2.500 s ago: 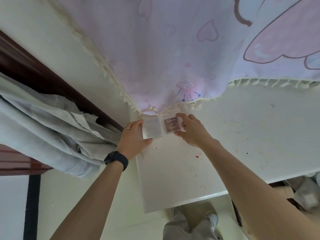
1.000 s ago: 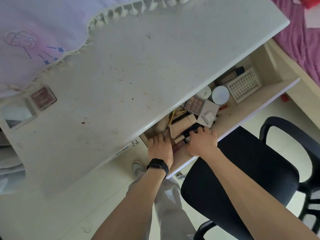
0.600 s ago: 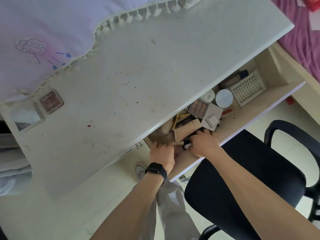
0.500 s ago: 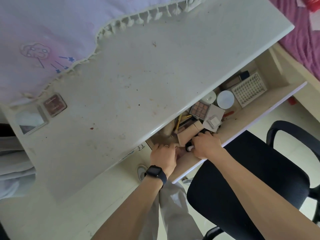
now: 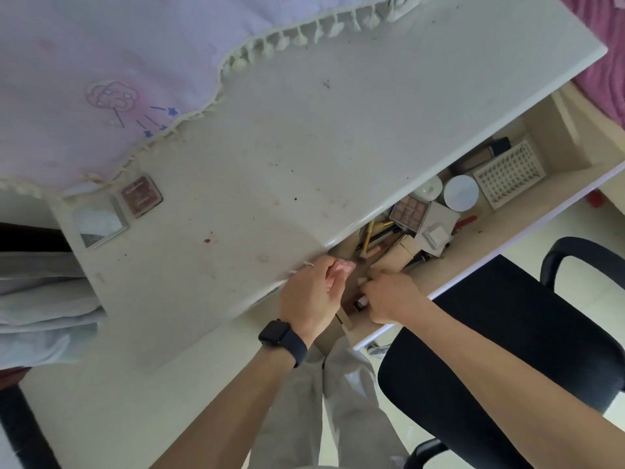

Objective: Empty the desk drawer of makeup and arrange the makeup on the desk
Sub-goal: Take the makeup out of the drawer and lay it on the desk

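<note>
The open drawer [image 5: 507, 228] under the white desk [image 5: 304, 147] holds an eyeshadow palette [image 5: 408, 211], a round white compact [image 5: 461, 192], a white mesh tray [image 5: 509, 172], tubes and pencils. My left hand [image 5: 313, 296] is closed on a small pink item [image 5: 341, 268] at the drawer's left end. My right hand [image 5: 390, 297] grips a small dark tube [image 5: 360, 303] just beside it. On the desk's far left lie a mirror compact [image 5: 98, 223] and a brown blush compact [image 5: 142, 196].
A pink tasselled cloth [image 5: 118, 62] covers the back of the desk. A black office chair [image 5: 524, 350] stands right in front of the drawer. Grey curtain fabric [image 5: 40, 299] hangs at the left, and a purple bedspread [image 5: 605, 62] shows at the right.
Earlier both hands set the two compacts down at the desk's left corner, then went into the drawer. Now the left hand has lifted out with a pink item and the right holds a tube.
</note>
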